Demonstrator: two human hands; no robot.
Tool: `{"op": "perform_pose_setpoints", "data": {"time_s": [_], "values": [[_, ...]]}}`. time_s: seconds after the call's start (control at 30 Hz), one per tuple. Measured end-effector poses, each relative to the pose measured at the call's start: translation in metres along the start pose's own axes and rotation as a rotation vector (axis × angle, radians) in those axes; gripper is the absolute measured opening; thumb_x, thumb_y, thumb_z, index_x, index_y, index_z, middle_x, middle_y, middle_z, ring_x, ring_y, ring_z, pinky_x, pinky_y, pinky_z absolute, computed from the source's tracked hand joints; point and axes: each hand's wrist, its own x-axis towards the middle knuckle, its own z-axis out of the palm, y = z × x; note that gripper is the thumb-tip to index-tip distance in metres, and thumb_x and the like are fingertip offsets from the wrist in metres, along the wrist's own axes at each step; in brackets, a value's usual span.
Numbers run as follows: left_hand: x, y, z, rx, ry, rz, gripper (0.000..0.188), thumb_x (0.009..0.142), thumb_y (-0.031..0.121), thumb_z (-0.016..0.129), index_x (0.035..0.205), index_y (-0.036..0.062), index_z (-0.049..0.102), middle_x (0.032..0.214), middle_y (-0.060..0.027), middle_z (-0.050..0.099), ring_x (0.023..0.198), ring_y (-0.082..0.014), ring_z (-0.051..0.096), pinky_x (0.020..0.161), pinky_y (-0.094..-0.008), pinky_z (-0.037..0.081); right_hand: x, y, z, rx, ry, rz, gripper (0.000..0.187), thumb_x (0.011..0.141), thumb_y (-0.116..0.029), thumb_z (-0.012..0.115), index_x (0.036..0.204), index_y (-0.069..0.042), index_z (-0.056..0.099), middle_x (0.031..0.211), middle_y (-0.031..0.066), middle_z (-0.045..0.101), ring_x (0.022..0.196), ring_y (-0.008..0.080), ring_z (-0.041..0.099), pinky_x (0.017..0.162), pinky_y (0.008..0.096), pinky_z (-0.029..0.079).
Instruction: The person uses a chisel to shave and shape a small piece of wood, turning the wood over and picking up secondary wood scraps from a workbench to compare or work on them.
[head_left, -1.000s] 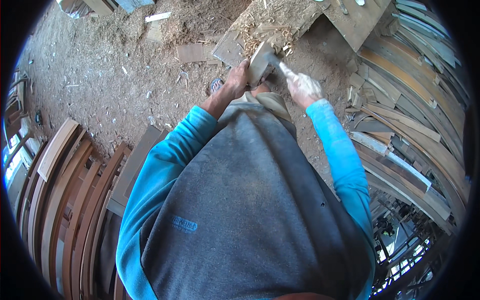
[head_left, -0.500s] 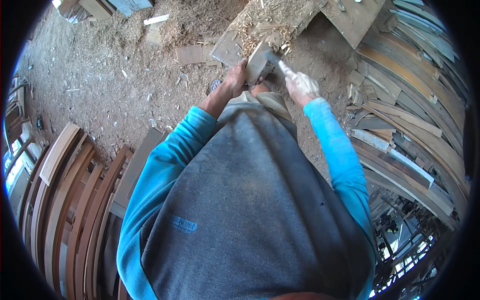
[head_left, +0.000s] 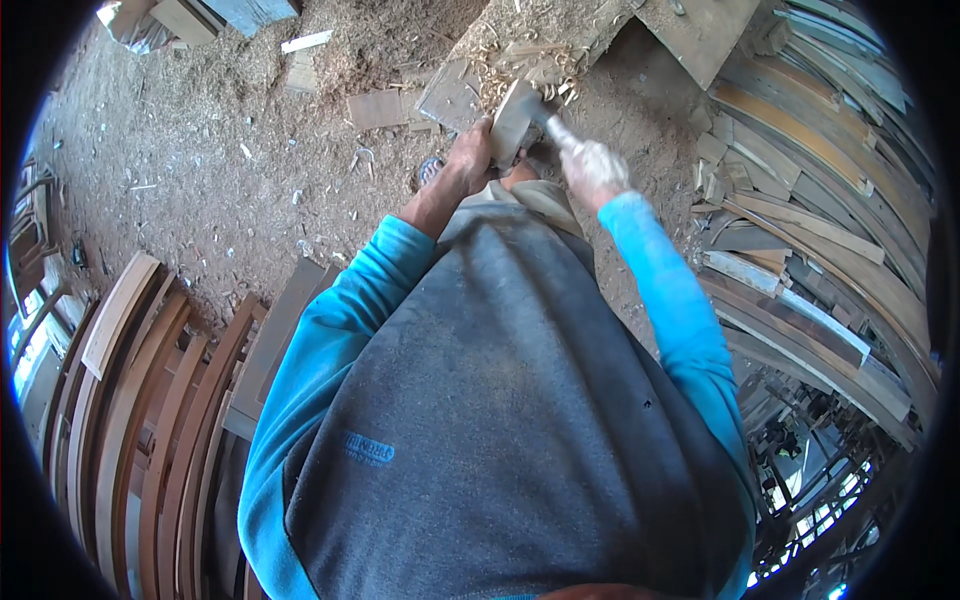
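Observation:
My left hand [head_left: 470,154] is closed round the near left side of a pale wooden block [head_left: 512,125], held up tilted in front of my lap. Its underside and the ends of some fingers are hidden. A hammer [head_left: 557,129] is gripped by its handle in my right hand [head_left: 596,172], which wears a whitish glove or is coated in pale dust. The hammer's grey head is smeared by motion and lies at the block's upper right edge; whether they touch I cannot tell. Curled wood shavings [head_left: 490,75] lie just beyond the block on a board.
Sawdust and scraps cover the ground [head_left: 220,180]. Long curved-looking timber pieces [head_left: 130,400] are stacked at my left, and more stacked planks [head_left: 800,200] crowd my right. A flat panel [head_left: 700,40] lies at the far right, a small board [head_left: 375,109] ahead.
My right hand and the hammer have shifted slightly left, toward the block. The left hand and block stay nearly in place.

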Motion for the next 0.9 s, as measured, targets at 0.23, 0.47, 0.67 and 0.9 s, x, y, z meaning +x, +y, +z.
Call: {"op": "perform_pose_setpoints", "data": {"time_s": [0.23, 0.47, 0.67, 0.9], "values": [[-0.005, 0.0, 0.004, 0.185, 0.027, 0.121, 0.046, 0.108, 0.038, 0.033, 0.13, 0.0045, 0.056, 0.104, -0.0143, 0.07, 0.083, -0.025, 0.071, 0.066, -0.04, 0.055, -0.001, 0.0, 0.014, -0.009, 0.045, 0.01, 0.056, 0.101, -0.027, 0.049, 0.156, -0.034, 0.041, 0.097, 0.024, 0.072, 0.086, 0.0455, 0.07, 0.08, 0.0595, 0.054], [0.003, -0.004, 0.002, -0.037, 0.042, 0.02, 0.047, 0.108, 0.037, 0.037, 0.127, -0.0018, 0.056, 0.105, -0.018, 0.068, 0.087, -0.0295, 0.071, 0.07, -0.044, 0.058, 0.005, -0.005, 0.013, -0.002, 0.123, 0.032, 0.059, 0.102, -0.027, 0.049, 0.159, -0.035, 0.037, 0.099, 0.0256, 0.072, 0.088, 0.0457, 0.071, 0.081, 0.0603, 0.054], [-0.001, -0.014, -0.003, -0.21, 0.023, 0.023, 0.046, 0.107, 0.036, 0.036, 0.123, -0.0004, 0.058, 0.104, -0.0169, 0.069, 0.086, -0.0286, 0.071, 0.071, -0.0442, 0.058, -0.02, -0.036, -0.005, -0.154, -0.077, 0.096, 0.064, 0.102, -0.021, 0.048, 0.162, -0.037, 0.03, 0.112, 0.0234, 0.07, 0.097, 0.0428, 0.072, 0.089, 0.0555, 0.056], [-0.009, -0.011, 0.006, -0.093, 0.032, 0.0, 0.045, 0.107, 0.034, 0.036, 0.129, 0.0008, 0.058, 0.108, -0.017, 0.071, 0.092, -0.027, 0.071, 0.078, -0.0426, 0.058, -0.03, -0.03, 0.01, -0.087, 0.016, 0.04, 0.057, 0.103, -0.026, 0.045, 0.159, -0.029, 0.036, 0.099, 0.0248, 0.072, 0.089, 0.0471, 0.071, 0.081, 0.0574, 0.056]]}}
